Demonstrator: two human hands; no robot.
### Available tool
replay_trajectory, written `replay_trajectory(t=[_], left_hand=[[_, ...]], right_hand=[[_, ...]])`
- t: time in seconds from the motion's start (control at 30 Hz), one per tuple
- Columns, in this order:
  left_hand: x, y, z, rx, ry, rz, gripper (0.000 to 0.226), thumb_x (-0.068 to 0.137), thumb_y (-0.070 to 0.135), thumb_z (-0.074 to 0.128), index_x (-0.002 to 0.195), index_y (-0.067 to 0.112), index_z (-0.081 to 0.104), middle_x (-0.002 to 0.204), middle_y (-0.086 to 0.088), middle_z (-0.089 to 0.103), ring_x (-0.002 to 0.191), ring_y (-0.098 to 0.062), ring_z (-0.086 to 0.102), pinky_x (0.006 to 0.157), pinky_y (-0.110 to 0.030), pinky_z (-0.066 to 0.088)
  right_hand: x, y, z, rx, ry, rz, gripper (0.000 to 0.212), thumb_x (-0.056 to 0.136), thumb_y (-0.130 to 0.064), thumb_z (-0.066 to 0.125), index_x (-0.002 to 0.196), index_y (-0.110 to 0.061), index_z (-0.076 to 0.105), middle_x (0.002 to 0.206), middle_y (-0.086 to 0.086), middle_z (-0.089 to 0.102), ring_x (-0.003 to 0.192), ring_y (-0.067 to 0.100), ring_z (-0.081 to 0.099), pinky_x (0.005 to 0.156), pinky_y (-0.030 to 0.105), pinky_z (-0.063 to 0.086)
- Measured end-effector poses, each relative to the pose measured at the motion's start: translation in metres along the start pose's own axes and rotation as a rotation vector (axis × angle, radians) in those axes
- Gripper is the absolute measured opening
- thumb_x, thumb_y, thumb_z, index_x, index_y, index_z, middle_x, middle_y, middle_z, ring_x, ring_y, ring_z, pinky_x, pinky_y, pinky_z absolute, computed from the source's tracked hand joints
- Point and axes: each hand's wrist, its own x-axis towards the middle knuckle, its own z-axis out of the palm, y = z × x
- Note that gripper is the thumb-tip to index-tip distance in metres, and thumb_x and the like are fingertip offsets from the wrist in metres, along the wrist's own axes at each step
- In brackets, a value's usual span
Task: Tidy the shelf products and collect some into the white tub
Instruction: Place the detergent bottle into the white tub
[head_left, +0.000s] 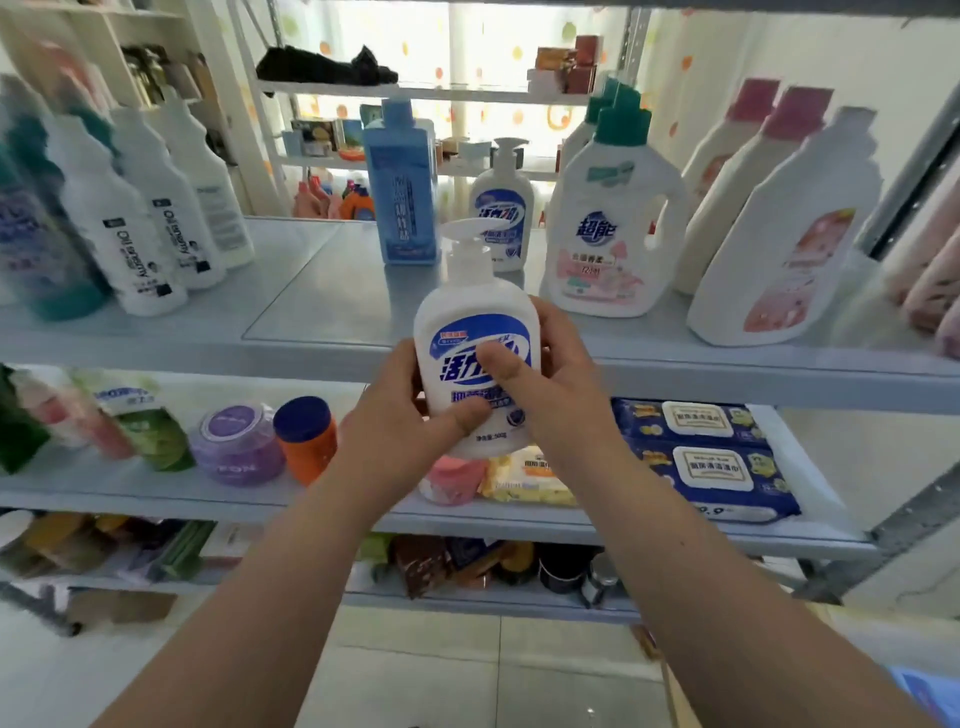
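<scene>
Two hands hold one white pump btl (462, 322) upright in mid-air, just in front of the upper shelf (311, 291) edge. The left hand (400, 415) grips its lower left side w/ thumb laid across the bottom of the label. The right hand (563, 387) curls round the right side, thumb pressing on the blue logo. The pump head points left.

Behind it on the upper shelf stands a matching pump btl (501, 208) (same blue-and-white label), w/ a tall blue btl (402, 187) just to its left and a green-capped detergent jug (608, 223) just to its right. White btls line both ends of that shelf, blurred.

On the shelf below: a purple jar (236, 441) touching an orange jar (306, 436) w/ a blue lid, a pink jar (452, 480) and a yellow pack (524, 478) partly hidden under the held btl, then two blue wipes packs (701, 452) side by side at right.
</scene>
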Motion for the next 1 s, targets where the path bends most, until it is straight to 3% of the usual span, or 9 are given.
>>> replay_trajectory(t=[0.2, 0.3, 0.4, 0.5, 0.57, 0.67, 0.77, 0.83, 1.0], left_hand=[[0.093, 0.021, 0.003, 0.047, -0.056, 0.072, 0.044, 0.082, 0.030, 0.082, 0.112, 0.041, 0.051, 0.102, 0.024, 0.065, 0.091, 0.002, 0.064, 0.070, -0.013, 0.049], [0.137, 0.013, 0.006, 0.046, -0.060, 0.034, 0.048, 0.083, 0.028, 0.082, 0.123, 0.029, 0.056, 0.105, 0.017, 0.069, 0.094, -0.004, 0.067, 0.072, -0.018, 0.053], [0.176, -0.001, 0.008, 0.062, -0.068, -0.016, 0.055, 0.080, 0.026, 0.085, 0.127, 0.024, 0.056, 0.110, 0.009, 0.072, 0.098, -0.012, 0.069, 0.080, -0.030, 0.057], [0.205, -0.012, 0.009, 0.127, -0.095, -0.030, 0.057, 0.077, 0.023, 0.087, 0.125, 0.023, 0.056, 0.115, 0.007, 0.070, 0.103, -0.015, 0.066, 0.089, -0.036, 0.055], [0.218, -0.015, 0.012, 0.180, -0.119, -0.043, 0.055, 0.077, 0.022, 0.087, 0.122, 0.024, 0.055, 0.116, 0.007, 0.068, 0.105, -0.017, 0.064, 0.092, -0.038, 0.053], [0.231, -0.020, 0.016, 0.195, -0.137, -0.053, 0.054, 0.077, 0.019, 0.086, 0.121, 0.023, 0.054, 0.111, 0.006, 0.066, 0.103, -0.017, 0.063, 0.089, -0.034, 0.049], [0.239, -0.026, 0.018, 0.194, -0.130, -0.044, 0.051, 0.078, 0.018, 0.085, 0.119, 0.022, 0.055, 0.110, 0.005, 0.066, 0.103, -0.018, 0.063, 0.087, -0.033, 0.048], [0.243, -0.028, 0.018, 0.188, -0.133, -0.042, 0.051, 0.079, 0.017, 0.085, 0.121, 0.020, 0.055, 0.111, 0.003, 0.066, 0.103, -0.019, 0.062, 0.087, -0.033, 0.048], [0.248, -0.029, 0.016, 0.244, -0.135, -0.016, 0.049, 0.082, 0.021, 0.082, 0.120, 0.023, 0.052, 0.111, 0.007, 0.062, 0.102, -0.015, 0.059, 0.085, -0.031, 0.043]], right_hand=[[0.070, -0.016, -0.013, -0.307, 0.074, -0.168, 0.039, 0.087, -0.043, 0.076, 0.118, -0.051, 0.054, 0.117, -0.010, 0.069, 0.107, 0.009, 0.067, 0.090, 0.044, 0.060], [0.091, -0.012, -0.024, -0.454, 0.140, -0.133, 0.064, 0.088, -0.050, 0.073, 0.144, -0.044, 0.041, 0.142, -0.008, 0.053, 0.130, 0.010, 0.052, 0.109, 0.042, 0.048], [0.097, -0.011, -0.040, -0.552, 0.313, -0.182, 0.074, 0.092, -0.035, 0.073, 0.154, -0.033, 0.032, 0.141, -0.013, 0.040, 0.131, 0.007, 0.046, 0.105, 0.024, 0.046], [0.103, -0.010, -0.055, -0.626, 0.431, -0.261, 0.075, 0.091, -0.021, 0.074, 0.153, -0.030, 0.033, 0.139, -0.015, 0.032, 0.119, -0.017, 0.036, 0.088, -0.007, 0.032], [0.111, -0.009, -0.065, -0.699, 0.484, -0.291, 0.076, 0.089, -0.019, 0.074, 0.153, -0.024, 0.033, 0.150, -0.005, 0.033, 0.128, -0.009, 0.032, 0.089, -0.011, 0.023], [0.125, -0.005, -0.082, -0.806, 0.529, -0.286, 0.082, 0.087, -0.030, 0.071, 0.157, -0.024, 0.028, 0.159, 0.005, 0.030, 0.143, 0.015, 0.028, 0.106, 0.005, 0.022], [0.139, -0.002, -0.094, -0.833, 0.551, -0.246, 0.087, 0.088, -0.036, 0.072, 0.159, -0.025, 0.023, 0.161, 0.006, 0.030, 0.146, 0.023, 0.028, 0.118, 0.038, 0.028], [0.145, -0.002, -0.099, -0.843, 0.560, -0.249, 0.087, 0.088, -0.037, 0.072, 0.159, -0.024, 0.023, 0.160, 0.006, 0.032, 0.147, 0.024, 0.028, 0.121, 0.049, 0.028], [0.156, -0.012, -0.109, -0.745, 0.530, -0.114, 0.079, 0.095, -0.019, 0.063, 0.162, -0.024, 0.020, 0.164, 0.002, 0.029, 0.149, 0.019, 0.024, 0.121, 0.038, 0.021]])
